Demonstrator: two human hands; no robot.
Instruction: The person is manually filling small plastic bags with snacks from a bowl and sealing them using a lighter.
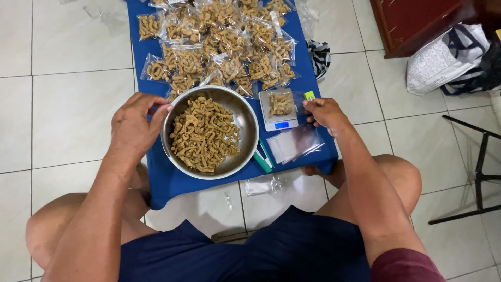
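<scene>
Two bare hands work over a blue mat (172, 183) on the tiled floor (68, 109): left hand (133, 127) clamped on the steel bowl (249, 130) rim, right hand (325, 114) pinching a clear bag (292, 103) of snacks on the small scale (279, 123). Steadying the bag likely keeps the reading true. Beyond lie filled bags (219, 42).
</scene>
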